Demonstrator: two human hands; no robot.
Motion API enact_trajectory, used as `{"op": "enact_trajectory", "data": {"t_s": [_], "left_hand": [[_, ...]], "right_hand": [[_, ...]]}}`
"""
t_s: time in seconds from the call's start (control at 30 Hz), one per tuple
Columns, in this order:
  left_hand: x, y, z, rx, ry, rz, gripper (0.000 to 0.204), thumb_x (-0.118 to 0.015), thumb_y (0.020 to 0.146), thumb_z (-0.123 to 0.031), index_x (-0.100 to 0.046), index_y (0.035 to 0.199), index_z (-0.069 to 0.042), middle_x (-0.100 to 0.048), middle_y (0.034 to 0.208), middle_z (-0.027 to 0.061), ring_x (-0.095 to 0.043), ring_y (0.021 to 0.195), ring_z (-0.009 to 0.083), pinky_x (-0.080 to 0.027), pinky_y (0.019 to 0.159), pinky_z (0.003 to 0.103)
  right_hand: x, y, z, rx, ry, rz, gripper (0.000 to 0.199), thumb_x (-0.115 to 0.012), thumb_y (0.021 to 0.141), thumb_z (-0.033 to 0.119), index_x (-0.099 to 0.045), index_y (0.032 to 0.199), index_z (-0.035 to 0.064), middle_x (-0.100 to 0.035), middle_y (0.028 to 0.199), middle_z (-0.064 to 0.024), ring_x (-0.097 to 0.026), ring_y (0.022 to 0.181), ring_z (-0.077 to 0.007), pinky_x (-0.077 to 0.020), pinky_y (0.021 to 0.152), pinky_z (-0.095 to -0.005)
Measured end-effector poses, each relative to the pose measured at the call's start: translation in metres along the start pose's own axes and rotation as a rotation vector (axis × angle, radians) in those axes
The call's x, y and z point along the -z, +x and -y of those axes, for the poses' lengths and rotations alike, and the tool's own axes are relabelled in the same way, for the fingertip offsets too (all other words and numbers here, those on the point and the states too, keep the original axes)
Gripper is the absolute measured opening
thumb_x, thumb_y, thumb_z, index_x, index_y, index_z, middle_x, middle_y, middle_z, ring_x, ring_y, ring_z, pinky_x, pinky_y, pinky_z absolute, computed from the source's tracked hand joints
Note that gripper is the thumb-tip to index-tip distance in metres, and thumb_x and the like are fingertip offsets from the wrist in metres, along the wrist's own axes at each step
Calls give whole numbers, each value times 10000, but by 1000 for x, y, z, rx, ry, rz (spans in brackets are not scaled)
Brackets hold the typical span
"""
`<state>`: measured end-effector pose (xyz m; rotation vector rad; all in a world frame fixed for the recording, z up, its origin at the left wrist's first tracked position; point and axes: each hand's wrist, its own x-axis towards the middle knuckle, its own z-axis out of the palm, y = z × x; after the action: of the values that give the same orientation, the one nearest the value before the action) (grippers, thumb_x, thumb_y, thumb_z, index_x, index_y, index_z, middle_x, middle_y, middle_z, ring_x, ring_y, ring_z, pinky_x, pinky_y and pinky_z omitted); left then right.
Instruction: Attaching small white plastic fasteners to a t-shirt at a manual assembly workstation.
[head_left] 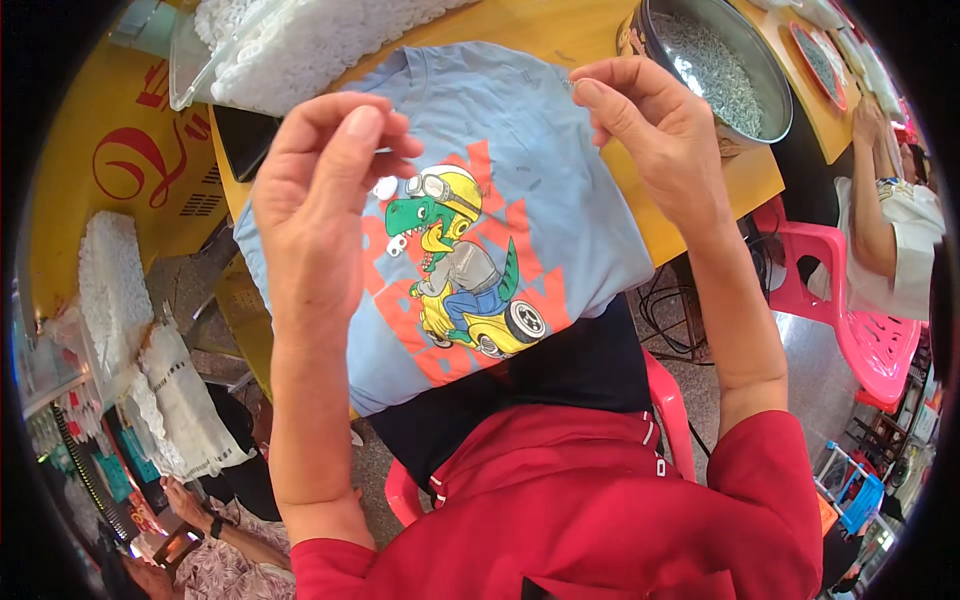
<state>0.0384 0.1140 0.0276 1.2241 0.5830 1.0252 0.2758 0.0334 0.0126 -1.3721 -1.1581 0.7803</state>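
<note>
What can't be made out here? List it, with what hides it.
Head view only:
- What the left hand pinches: too small, fingers cover it.
- What the right hand pinches: too small.
- Shirt lower edge: hangs off the table.
- Bowl contents: too small.
- Bag: cut off by the top edge.

Bright, even daylight, colours strong. My left hand (325,190) and right hand (650,125) are sharp, throwing only soft shadows onto the blue shirt (560,200). Glare on the steel bowl (745,75) at 1 o'clock. Heavy fisheye bend and black corners; things at 8 and 4 o'clock smear and blur.
</note>
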Motion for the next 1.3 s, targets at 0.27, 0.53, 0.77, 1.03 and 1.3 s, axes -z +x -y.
{"op": "enact_trajectory", "data": {"t_s": [0.27,0.53,0.77,1.03,1.3], "left_hand": [[37,-43,-10,24,207,-102,158,-575,947,-105,-593,1040,22,-637,892,70,-594,759,114,-472,705,245],[58,-78,-20,139,690,-189,124,-631,907,-82,-629,985,14,-612,851,10,-551,770,63,-434,695,198],[76,-88,-17,132,753,-212,114,-628,900,-73,-629,970,18,-611,815,6,-544,730,59,-431,661,202],[37,-44,9,-207,1058,-27,98,-637,851,-73,-629,910,5,-624,834,109,-616,658,261,-476,596,348],[48,-28,18,-314,1313,-100,160,-629,868,-210,-640,906,-54,-644,874,104,-627,729,317,-479,630,396]], "right_hand": [[3,-3,-7,363,-598,106,119,-687,838,62,-655,940,9,-629,847,-37,-561,745,-122,-454,659,-246],[-7,-1,-4,473,-656,83,119,-687,823,38,-652,935,19,-646,905,-45,-564,761,-133,-436,655,-251],[-16,-10,9,532,-620,113,99,-691,795,21,-629,868,-5,-628,810,-86,-595,703,-215,-467,640,-314],[-32,-22,19,617,-606,200,112,-679,795,-31,-638,898,-13,-631,836,-83,-582,751,-189,-466,679,-284],[-25,-36,26,579,-611,235,124,-680,787,-51,-641,901,-22,-629,836,-91,-594,749,-184,-476,676,-274]]}}
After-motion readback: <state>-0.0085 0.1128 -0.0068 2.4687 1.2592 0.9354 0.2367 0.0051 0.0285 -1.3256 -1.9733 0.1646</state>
